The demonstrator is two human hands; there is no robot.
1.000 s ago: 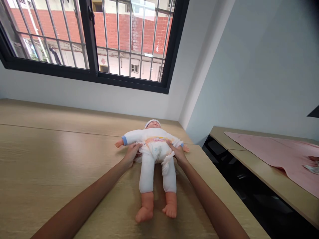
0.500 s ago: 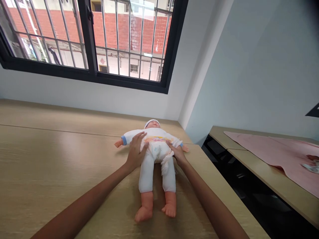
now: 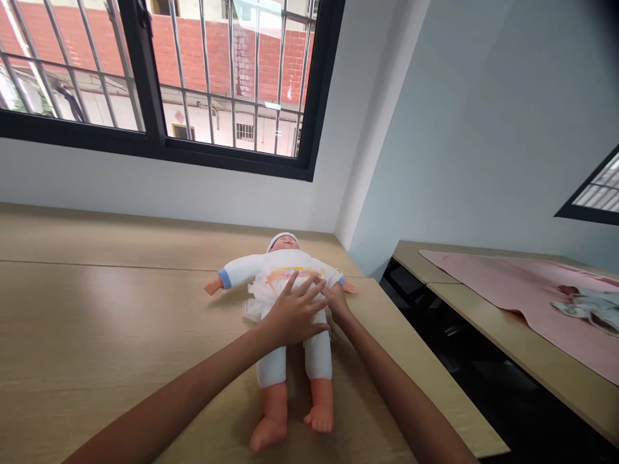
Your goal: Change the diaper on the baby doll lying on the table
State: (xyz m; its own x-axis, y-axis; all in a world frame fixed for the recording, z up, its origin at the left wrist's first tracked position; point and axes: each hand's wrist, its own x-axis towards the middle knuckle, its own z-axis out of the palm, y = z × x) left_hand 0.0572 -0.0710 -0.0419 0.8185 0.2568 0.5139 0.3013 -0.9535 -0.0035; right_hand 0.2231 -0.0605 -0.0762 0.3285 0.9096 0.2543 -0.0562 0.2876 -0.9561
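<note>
White diaper on doll; left hand spread wide, empty; right hand pinches diaper edge, presumably steadying it.

The left hand, fingers spread, hides the front of the white diaper and the tops of the legs of the doll; whether its palm presses down cannot be told. What the fingers of the right hand grip is unclear, partly masked by the left fingertips. The print on the shirt is too small to make out. Both forearms run off the near edge, and the table off the left. Far back, the window is cut at the top. To the right, the pink cloth and the blurry pale bundle on it leave the view.
</note>
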